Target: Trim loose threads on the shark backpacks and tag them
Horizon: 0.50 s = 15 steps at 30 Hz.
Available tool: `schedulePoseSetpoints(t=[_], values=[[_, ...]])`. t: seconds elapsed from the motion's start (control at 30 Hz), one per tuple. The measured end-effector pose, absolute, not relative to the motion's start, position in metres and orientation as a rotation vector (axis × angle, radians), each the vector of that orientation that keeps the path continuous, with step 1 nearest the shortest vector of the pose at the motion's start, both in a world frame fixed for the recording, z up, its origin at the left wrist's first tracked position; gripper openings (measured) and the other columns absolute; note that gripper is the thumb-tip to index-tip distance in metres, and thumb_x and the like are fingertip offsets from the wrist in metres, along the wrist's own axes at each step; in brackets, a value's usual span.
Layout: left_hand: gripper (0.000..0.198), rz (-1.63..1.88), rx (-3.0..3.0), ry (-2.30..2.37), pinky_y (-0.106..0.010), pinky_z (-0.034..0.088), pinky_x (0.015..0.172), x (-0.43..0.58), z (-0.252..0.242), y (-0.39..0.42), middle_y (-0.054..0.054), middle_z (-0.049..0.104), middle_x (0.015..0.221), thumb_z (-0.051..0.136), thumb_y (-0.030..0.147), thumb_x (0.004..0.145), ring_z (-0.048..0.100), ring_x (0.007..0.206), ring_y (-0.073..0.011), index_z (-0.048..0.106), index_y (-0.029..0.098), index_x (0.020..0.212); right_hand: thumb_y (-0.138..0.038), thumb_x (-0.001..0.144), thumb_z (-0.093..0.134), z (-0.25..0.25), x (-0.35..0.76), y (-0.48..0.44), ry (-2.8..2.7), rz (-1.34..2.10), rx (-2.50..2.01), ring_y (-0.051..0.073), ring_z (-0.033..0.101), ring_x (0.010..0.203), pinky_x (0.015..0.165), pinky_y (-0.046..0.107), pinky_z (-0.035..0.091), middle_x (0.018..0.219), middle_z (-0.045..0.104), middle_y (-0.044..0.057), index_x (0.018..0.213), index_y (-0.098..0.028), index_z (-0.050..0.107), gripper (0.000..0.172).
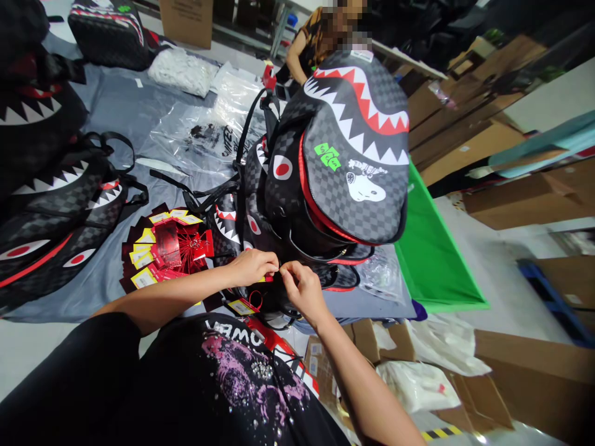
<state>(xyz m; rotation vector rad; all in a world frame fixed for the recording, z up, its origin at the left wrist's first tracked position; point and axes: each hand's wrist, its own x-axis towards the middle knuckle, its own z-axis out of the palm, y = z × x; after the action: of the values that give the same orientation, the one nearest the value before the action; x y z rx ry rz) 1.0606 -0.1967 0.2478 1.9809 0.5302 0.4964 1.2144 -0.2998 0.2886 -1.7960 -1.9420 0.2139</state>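
My left hand (pixel 255 267) and my right hand (pixel 304 290) meet in front of a stack of backpacks. Both are closed in a pinch, fingertips almost touching; what they pinch is too small to make out. A bit of red and yellow shows just below the left fingers. Close under my hands lie a red loop (pixel 255 300) and a yellow-and-white tag (pixel 242 307). The top backpack (pixel 356 148) is dark checkered, with a shark-mouth print, green squares and a white cartoon dog. Left of my left hand, a fan of red hang tags (pixel 167 244) with yellow labels lies spread out.
More shark-print backpacks (pixel 51 210) are piled at the left, and one (pixel 109 34) stands at the back. Clear plastic bags (pixel 199 133) cover part of the grey-covered table (pixel 111 118). A person (pixel 316 40) is behind the stack. Cardboard boxes (pixel 534 365) and a green panel (pixel 437 254) are at the right.
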Motion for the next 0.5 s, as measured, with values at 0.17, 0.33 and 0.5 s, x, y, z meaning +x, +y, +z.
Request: schedulePoseSetpoints(t=[0.17, 0.33, 0.5], values=[[0.009, 0.605, 2.163, 0.618, -0.024, 0.037, 0.063, 1.059, 0.247, -0.205, 0.001, 0.068, 0.08, 0.055, 0.025, 0.089, 0.062, 0.072, -0.0148, 0.062, 0.02, 0.088, -0.022, 0.091, 0.049, 0.287, 1.215, -0.301, -1.929, 0.225, -1.789, 0.016, 0.059, 0.066, 0.066, 0.028, 0.042, 0.073, 0.066, 0.001, 0.081, -0.021, 0.057, 0.013], [0.014, 0.557, 1.94, 0.492, -0.022, 0.041, 0.065, 1.058, 0.245, -0.201, 0.003, 0.068, 0.077, 0.052, 0.027, 0.091, 0.063, 0.071, -0.0122, 0.064, 0.021, 0.095, -0.023, 0.092, 0.05, 0.288, 1.216, -0.304, -1.865, 0.267, -1.784, 0.016, 0.059, 0.068, 0.067, 0.029, 0.043, 0.074, 0.066, 0.001, 0.081, -0.021, 0.057, 0.013], [0.015, 0.438, 1.809, 0.399, -0.019, 0.04, 0.06, 1.06, 0.245, -0.193, 0.004, 0.064, 0.066, 0.053, 0.024, 0.088, 0.059, 0.061, -0.01, 0.065, 0.017, 0.082, -0.024, 0.092, 0.05, 0.29, 1.214, -0.307, -1.905, 0.254, -1.789, 0.017, 0.058, 0.069, 0.069, 0.03, 0.043, 0.073, 0.065, 0.002, 0.081, -0.022, 0.058, 0.014]])
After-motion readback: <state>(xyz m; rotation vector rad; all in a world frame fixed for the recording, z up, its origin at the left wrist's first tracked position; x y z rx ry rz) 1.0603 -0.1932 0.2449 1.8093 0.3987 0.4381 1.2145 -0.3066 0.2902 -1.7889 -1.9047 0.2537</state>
